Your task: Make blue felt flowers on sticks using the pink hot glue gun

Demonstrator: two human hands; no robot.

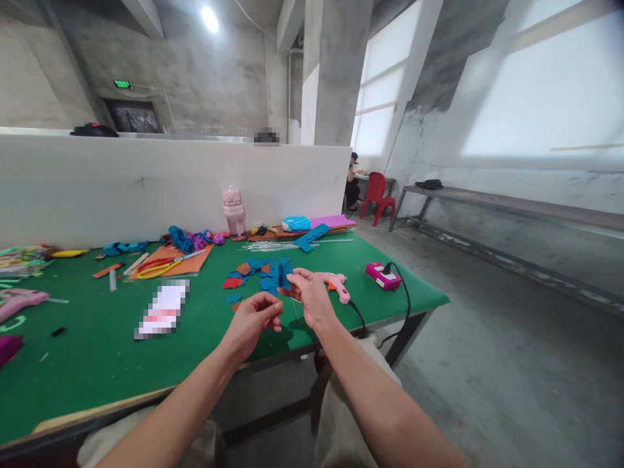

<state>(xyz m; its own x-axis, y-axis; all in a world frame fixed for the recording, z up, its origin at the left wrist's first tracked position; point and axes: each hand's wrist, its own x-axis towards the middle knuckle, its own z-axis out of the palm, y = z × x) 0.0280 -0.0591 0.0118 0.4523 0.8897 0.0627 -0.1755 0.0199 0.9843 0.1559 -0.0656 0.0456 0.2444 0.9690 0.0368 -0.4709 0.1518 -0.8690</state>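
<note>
My right hand [311, 296] is closed, its thumb and fingers pinching a folded blue felt piece [280, 273] above the table. Close to it on the left, my left hand [254, 317] has its thumb and fingertips pressed together. Whatever may be between them is too small to make out. Behind the hands lie loose blue felt scraps [256, 263], along with red [233, 283] and brown cut pieces. A pink hot glue gun [337, 286] rests just right of my right hand, partly hidden by it.
A magenta power socket [383, 276] with a plugged black cable sits near the green table's [97, 370] right edge. Scissors [168, 263] lie on orange felt at left, near a pixelated flat item [163, 309]. A pink bottle [234, 211] stands by the white partition [170, 182].
</note>
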